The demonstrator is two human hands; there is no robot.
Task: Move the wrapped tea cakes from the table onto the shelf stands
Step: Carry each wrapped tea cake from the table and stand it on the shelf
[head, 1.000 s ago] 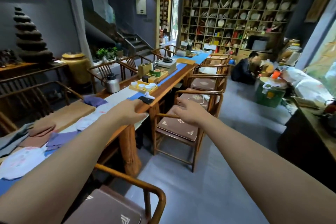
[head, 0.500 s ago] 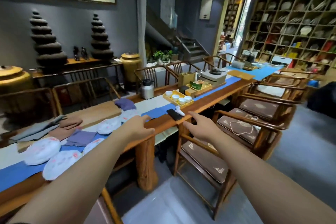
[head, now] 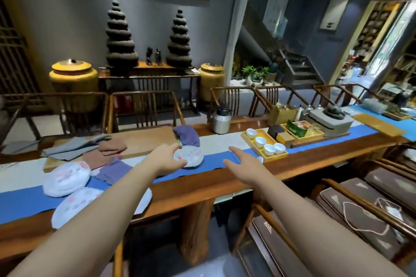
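Table (head: 202, 189), long, wooden, blue runner (head: 213, 162) across mid-frame. Wrapped tea cakes: two at lower left (head: 66, 179) (head: 76, 206), one at centre (head: 190, 156) on the runner. Left hand (head: 167, 158) touches the centre cake, fingers spread, grip not closed; right hand (head: 242, 164) beside it, open, empty.

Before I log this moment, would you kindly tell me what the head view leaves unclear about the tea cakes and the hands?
- Nearest tea cake: the left forearm covers its right side, so whether another cake lies under the arm is unclear.
- Far tea cake: the left hand overlaps its left edge; contact cannot be confirmed.
- Wrapper print: blurred, unreadable.
- Right hand: whether it touches the table is unclear.
- Shelf stands: not identifiable in this view.
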